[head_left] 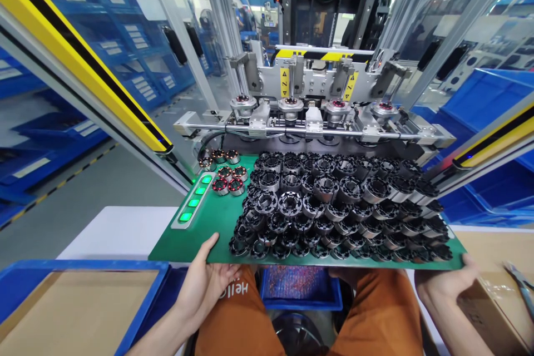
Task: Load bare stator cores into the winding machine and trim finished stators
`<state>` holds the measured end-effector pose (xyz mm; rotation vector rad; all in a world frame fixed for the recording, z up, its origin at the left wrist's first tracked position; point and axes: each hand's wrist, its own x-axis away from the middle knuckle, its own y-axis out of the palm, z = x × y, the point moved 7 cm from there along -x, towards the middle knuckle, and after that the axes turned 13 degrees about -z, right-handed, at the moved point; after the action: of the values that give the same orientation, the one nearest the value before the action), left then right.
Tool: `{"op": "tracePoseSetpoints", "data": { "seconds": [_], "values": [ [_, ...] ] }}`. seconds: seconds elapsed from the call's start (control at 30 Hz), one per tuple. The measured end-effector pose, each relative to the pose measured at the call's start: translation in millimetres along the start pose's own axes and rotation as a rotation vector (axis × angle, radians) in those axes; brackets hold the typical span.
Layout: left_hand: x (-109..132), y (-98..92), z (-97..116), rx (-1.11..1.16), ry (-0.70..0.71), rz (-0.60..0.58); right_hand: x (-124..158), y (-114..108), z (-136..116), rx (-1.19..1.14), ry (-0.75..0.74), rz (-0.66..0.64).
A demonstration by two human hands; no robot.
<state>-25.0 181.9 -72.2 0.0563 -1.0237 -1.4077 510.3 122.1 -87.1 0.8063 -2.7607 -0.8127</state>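
Note:
My left hand (211, 270) is closed round the front edge of a green board (221, 228), thumb on top and fingers underneath. At the board's front right corner my right hand (448, 283) grips the edge in the same way, most of its fingers hidden below. Stacked rows of black-and-silver motor stator cores (325, 206) cover the middle and right of the board. Several copper-wound stators (227, 172) stand in a small group at its back left. Left of them a pale strip with green lit squares (194, 200) lies on the green surface.
Behind the board stands a machine with a row of metal fixtures (291, 105). Yellow-and-black posts (83, 53) flank it. A blue tray with cardboard (79, 306) is at the lower left, pliers (519, 281) on a carton at right. A blue bin (300, 289) sits between the knees.

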Motion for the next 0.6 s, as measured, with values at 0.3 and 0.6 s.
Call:
{"op": "tracePoseSetpoints", "data": {
  "seconds": [0.3,0.6],
  "values": [
    [-2.0,-2.6,-2.3,0.002,0.001,-0.033,-3.3,-2.3,1.0,0.012,-0.014,-0.017],
    [-2.9,-5.9,-2.9,0.022,-0.006,0.0,0.4,-1.3,0.1,0.042,0.017,-0.008]
  ]
}}
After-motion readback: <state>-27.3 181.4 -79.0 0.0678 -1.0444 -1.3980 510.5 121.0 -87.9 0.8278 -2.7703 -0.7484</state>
